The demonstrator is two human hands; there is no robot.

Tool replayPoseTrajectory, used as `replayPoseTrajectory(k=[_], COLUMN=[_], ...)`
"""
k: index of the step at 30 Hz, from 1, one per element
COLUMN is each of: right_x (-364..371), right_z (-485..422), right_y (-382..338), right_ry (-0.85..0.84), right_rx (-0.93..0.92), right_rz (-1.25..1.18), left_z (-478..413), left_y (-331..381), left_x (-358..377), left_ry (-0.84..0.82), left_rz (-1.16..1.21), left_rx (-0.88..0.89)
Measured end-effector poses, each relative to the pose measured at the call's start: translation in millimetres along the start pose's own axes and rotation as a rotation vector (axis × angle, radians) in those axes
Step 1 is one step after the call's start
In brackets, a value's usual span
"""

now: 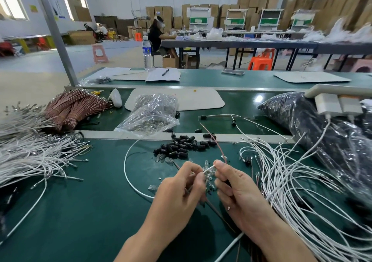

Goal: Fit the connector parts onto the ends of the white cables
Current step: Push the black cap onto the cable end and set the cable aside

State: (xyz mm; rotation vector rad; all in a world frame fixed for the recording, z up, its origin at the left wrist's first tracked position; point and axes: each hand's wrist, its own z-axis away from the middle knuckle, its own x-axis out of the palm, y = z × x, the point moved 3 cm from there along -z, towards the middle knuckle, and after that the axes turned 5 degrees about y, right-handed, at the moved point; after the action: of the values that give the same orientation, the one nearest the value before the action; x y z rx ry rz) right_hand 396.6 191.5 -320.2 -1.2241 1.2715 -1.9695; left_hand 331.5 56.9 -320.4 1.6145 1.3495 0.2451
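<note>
My left hand (182, 189) and my right hand (234, 187) meet above the green bench (84, 211). A short white cable end (209, 169) is pinched between their fingertips. My left hand also holds a white cable (128, 175) that loops off to the left, and a thin brown wire (216, 143) rises behind my right hand. Small black connector parts (182, 145) lie heaped just beyond my hands. Clear glass bulbs (165, 159) are scattered beside and under my fingers. What my right palm encloses is hidden.
Loose white cables (291, 181) spread at the right, another white bundle (30, 157) at the left. Brown wire bundles (74, 107), a clear bag (151, 113) and a dark bag (322, 133) lie on the belt behind. A person (158, 34) sits at a far table.
</note>
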Motion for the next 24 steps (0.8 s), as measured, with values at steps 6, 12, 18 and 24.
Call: replayPoseTrajectory(k=[6, 12, 18, 24], right_x=[2.7, 1.8, 1.3, 5.1], right_z=[0.5, 0.7, 0.1, -0.4], right_y=[-0.7, 1.7, 1.8, -2.7], right_ry=[0.028, 0.051, 0.069, 0.039], right_rx=[-0.044, -0.106, -0.121, -0.119], right_rz=[0.002, 0.074, 0.092, 0.063], left_z=[-1.3, -0.7, -0.4, -0.1], left_y=[2.6, 2.6, 3.0, 7.7], left_x=[-1.2, -5.1, -3.0, -1.8], left_ry=[0.008, 0.014, -0.016, 0.0], left_rz=[-0.054, -0.136, -0.154, -0.104], left_rx=[0.041, 0.033, -0.002, 0.013])
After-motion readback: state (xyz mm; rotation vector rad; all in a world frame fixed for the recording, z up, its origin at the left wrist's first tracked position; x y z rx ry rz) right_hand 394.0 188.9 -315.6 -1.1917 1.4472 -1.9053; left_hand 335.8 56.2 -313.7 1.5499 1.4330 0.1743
